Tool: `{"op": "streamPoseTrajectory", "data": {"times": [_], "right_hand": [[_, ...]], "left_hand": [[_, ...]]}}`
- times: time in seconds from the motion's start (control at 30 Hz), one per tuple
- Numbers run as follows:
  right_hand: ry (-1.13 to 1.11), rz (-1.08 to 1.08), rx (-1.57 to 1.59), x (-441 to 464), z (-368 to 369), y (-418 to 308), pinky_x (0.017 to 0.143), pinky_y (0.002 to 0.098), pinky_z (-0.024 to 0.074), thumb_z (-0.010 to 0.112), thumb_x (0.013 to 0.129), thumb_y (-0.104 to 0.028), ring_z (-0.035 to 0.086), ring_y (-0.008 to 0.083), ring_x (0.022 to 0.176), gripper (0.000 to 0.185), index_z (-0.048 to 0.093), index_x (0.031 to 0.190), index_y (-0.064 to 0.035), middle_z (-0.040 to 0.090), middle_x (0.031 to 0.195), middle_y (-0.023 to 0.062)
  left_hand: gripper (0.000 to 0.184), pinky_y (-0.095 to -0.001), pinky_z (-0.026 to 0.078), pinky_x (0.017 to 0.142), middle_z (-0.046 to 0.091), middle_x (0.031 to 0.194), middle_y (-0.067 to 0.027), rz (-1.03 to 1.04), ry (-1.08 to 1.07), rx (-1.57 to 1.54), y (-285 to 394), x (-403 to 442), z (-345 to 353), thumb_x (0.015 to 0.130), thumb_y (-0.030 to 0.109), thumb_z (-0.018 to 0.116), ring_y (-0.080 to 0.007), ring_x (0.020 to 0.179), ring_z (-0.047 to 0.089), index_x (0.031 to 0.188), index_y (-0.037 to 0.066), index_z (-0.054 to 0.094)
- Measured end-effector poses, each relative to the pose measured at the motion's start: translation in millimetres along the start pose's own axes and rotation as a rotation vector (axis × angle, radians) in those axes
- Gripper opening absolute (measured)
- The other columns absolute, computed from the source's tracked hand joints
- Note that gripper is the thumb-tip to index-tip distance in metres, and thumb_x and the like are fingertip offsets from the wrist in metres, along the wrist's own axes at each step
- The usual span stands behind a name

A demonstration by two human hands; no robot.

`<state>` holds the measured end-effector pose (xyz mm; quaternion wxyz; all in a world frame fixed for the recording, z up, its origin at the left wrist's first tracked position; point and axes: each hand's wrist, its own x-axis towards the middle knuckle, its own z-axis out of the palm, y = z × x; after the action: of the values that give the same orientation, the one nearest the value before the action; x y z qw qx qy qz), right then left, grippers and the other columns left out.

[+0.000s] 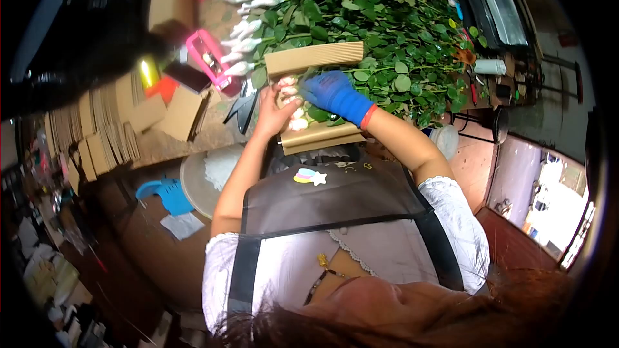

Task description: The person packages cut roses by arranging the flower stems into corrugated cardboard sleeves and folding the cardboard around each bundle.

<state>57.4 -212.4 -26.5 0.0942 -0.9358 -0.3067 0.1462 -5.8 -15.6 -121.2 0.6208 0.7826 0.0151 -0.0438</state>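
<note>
Several pale pink roses (298, 123) lie side by side on a corrugated cardboard sheet (316, 59), whose far and near flaps stand up around them. My bare left hand (273, 115) is at the flower heads, its thumb and fingers closed about them from the left. In a blue glove, my right hand (336, 95) reaches over the leaves just right of the heads. Its fingertips are curled down and somewhat blurred, so what they grip is hidden. Dark-handled scissors (242, 108) rest to the left of my left hand.
Leafy green rose stems (387, 38) cover the far right of the table. White-wrapped flower heads (244, 46) line their left edge. A pink tape dispenser (207, 58), a phone (187, 76) and stacked cardboard pieces (106, 129) are on the left. A blue basket (171, 194) stands below.
</note>
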Motion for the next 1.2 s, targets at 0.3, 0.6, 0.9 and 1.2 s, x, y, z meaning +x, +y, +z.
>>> {"op": "streamPoseTrajectory", "data": {"times": [0.3,0.6,0.9,1.2], "right_hand": [[0.248,0.074,0.288,-24.5,-35.8,-26.0,0.087,0.0440,0.0519,0.058,0.092,-0.033,0.069,0.0296,0.098,0.032,0.066,0.118,-0.0168,0.071,0.107,0.0135],[0.136,0.024,-0.090,-5.7,4.3,-18.8,0.082,0.0402,0.0452,0.059,0.090,-0.024,0.062,0.0238,0.097,0.033,0.064,0.122,-0.0196,0.063,0.103,0.0038],[0.206,0.018,-0.263,6.4,11.7,-34.2,0.075,0.0398,0.0458,0.058,0.088,-0.023,0.063,0.0222,0.087,0.018,0.065,0.103,-0.0159,0.064,0.092,0.0027],[-0.005,0.356,0.752,-147.8,-108.3,-28.8,0.073,0.0407,0.0546,0.063,0.093,-0.035,0.068,0.0322,0.080,0.028,0.071,0.108,-0.0121,0.070,0.088,0.0126]], "left_hand": [[0.037,-0.0375,0.045,0.089,0.060,0.095,-0.0084,-0.042,0.177,0.096,29.4,10.3,2.3,0.072,0.024,0.087,-0.0261,0.097,0.055,0.092,0.002,0.066],[0.024,-0.0352,0.045,0.086,0.064,0.092,-0.0091,0.094,0.162,0.192,24.8,8.5,0.0,0.078,0.017,0.084,-0.0227,0.089,0.057,0.091,0.002,0.069],[0.027,-0.0417,0.044,0.094,0.063,0.101,-0.0151,0.003,0.100,0.175,15.5,12.1,-3.5,0.079,0.022,0.077,-0.0329,0.101,0.058,0.096,0.004,0.070],[0.023,-0.0277,0.045,0.066,0.059,0.090,-0.0055,0.144,0.148,0.219,7.3,12.8,0.3,0.085,0.015,0.079,-0.0124,0.074,0.054,0.097,0.000,0.068]]}}
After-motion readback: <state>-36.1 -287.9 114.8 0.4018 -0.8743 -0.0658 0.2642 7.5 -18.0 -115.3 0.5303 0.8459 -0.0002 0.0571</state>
